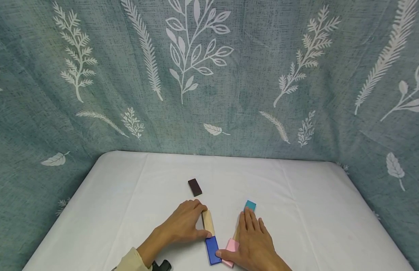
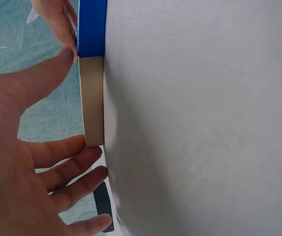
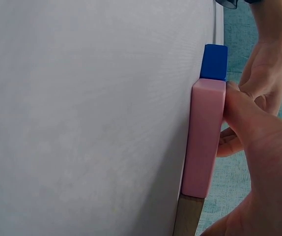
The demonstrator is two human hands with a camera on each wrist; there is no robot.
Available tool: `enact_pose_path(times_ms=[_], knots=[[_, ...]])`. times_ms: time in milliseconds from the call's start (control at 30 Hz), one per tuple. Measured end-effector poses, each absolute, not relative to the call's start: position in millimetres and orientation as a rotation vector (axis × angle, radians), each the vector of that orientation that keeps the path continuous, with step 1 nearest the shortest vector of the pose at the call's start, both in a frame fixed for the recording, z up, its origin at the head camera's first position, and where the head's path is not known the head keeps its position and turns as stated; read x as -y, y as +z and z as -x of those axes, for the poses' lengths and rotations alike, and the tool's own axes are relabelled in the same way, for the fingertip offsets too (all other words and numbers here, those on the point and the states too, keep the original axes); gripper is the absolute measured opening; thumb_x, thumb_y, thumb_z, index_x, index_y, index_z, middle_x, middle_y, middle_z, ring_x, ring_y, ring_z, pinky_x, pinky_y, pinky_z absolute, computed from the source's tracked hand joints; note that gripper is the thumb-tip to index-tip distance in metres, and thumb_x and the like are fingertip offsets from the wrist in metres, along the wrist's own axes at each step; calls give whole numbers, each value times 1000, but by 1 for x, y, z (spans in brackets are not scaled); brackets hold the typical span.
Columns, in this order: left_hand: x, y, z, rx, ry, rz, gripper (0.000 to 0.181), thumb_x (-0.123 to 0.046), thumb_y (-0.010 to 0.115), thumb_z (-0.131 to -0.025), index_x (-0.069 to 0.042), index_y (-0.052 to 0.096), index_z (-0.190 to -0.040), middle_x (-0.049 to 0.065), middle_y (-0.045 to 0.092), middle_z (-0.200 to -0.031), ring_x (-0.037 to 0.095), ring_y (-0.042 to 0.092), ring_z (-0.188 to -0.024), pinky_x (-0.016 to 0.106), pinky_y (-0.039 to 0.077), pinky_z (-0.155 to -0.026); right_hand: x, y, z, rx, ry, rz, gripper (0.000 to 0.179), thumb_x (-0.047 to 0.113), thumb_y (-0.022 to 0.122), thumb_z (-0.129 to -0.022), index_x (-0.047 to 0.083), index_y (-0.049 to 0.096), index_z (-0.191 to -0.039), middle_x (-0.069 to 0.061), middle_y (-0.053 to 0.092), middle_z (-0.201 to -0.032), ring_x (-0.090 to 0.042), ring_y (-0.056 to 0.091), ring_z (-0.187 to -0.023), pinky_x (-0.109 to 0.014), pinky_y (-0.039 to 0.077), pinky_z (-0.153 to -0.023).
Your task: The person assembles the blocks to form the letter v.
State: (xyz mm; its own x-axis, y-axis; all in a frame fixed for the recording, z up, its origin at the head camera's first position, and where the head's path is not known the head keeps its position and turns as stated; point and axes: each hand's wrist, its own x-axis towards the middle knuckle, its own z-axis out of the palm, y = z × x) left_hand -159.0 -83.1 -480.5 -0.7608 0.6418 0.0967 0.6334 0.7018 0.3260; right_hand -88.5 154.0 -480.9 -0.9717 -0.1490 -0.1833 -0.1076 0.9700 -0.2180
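My left hand (image 1: pixel 186 223) spans a plain wooden block (image 1: pixel 208 223), its thumb near the joint with a blue block (image 1: pixel 213 251) and its index finger at the far end. In the left wrist view, the wooden block (image 2: pixel 93 101) meets the blue block (image 2: pixel 92 29) end to end. My right hand (image 1: pixel 255 237) lies over a second row with fingers extended: a pink block (image 1: pixel 232 245), a mostly covered wooden block (image 1: pixel 236 234) and a teal block (image 1: pixel 250 204). Its thumb reaches the blue block's edge. The pink block (image 3: pixel 203 140) touches the blue one (image 3: pixel 214 62).
Beyond the left hand, a dark brown block (image 1: pixel 194 187) lies alone. A white cloth (image 1: pixel 145 188) covers the table. Behind the table hangs a teal curtain (image 1: pixel 243 94) with white leaf prints. A black device (image 1: pixel 162 265) sits by the left wrist.
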Motion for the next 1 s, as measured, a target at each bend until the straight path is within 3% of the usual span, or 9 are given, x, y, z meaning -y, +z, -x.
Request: enact_pose_path(times_ms=[300, 1000], knots=[[83, -480, 158, -2857, 562, -1056, 68, -54, 79, -81, -8, 62, -128, 2, 59, -120, 24, 55, -120, 49, 34, -114, -153, -481, 89, -2919, -320, 185, 145, 97, 53, -63, -13, 26, -153, -31, 18, -162, -43, 19, -151, -60, 16, -119], [81, -479, 160, -2853, 565, -1066, 68, -53, 81, -79, -9, 64, -128, -2, 58, -113, 20, 55, -114, 49, 35, -113, -155, -480, 88, -2939, -350, 223, 141, 95, 54, -66, -14, 28, -152, -31, 18, -162, -44, 20, -150, -61, 17, -119]])
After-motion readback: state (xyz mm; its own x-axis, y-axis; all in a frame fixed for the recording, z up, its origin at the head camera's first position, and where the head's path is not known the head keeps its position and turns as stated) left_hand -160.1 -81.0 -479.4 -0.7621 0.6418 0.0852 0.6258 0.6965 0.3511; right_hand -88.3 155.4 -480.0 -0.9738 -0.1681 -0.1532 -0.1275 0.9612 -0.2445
